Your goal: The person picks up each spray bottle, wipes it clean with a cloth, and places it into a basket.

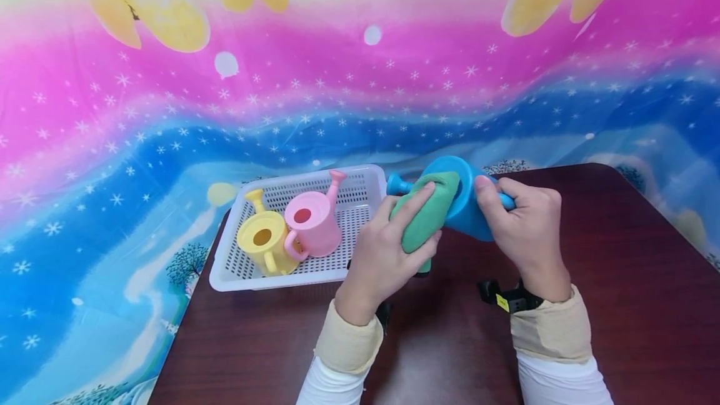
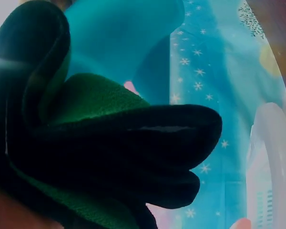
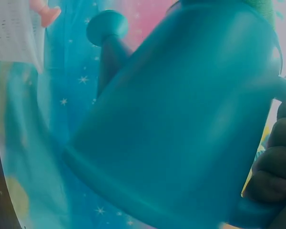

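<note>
A blue watering can is held up above the table, tilted, its spout pointing left. My right hand grips its handle; in the right wrist view the curled fingers wrap round that handle. A folded green cloth is in my left hand, which holds it against the can's top rim by the opening. Dark in the left wrist view, the cloth bunches between the fingers, with the blue can behind it.
Left of the hands stands a white perforated basket holding a yellow watering can and a pink watering can. All this is on a dark wooden table. Behind hangs a printed cloth backdrop.
</note>
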The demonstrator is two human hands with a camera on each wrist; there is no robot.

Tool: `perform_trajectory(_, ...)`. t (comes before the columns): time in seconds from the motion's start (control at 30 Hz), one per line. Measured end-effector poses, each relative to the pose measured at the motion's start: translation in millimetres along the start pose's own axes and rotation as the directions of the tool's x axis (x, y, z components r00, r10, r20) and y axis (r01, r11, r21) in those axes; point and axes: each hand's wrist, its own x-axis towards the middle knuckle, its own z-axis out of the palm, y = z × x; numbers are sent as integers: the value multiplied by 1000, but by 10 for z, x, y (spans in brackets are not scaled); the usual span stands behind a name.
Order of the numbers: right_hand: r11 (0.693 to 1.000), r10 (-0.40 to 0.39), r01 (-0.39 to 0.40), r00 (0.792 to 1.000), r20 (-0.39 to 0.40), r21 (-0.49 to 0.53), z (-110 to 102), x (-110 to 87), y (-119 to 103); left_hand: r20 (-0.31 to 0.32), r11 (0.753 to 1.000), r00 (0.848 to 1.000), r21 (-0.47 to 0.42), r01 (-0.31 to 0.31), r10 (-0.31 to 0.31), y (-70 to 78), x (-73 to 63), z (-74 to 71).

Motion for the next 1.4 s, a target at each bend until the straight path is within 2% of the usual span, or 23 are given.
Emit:
perform_trajectory(0.17,1000,-1,1,999,32,-11,9,7,12,-1,999,1000,35,-32,32,15,-2,21)
perform_trajectory(0.3,999,-14,16,997,79,-28,1,3,11,13,999,999,40,-35,35,9,-7,23)
perform_trajectory(0.57,998,-63,66,990,130,-22,-33,-1,11,78,1000,997,-11,30,-29,-5,-16,0)
perform_trajectory(0.83,993,-115,120,980,165,-23,-72,17,25,89,998,994,1,63,-63,-2,-17,-14)
perform_trajectory(1.03,989,-147,147,978,145,14,-76,6,69,87,996,992,20,92,-93,-10,-20,-14)
perform_trajectory(1.17,987,-160,157,980,115,36,-74,-2,89,68,991,989,10,132,-133,-5,-20,-24)
perform_trajectory(1.4,994,-101,98,994,51,49,-101,8,83,47,980,979,-18,200,-199,-3,-22,-30)
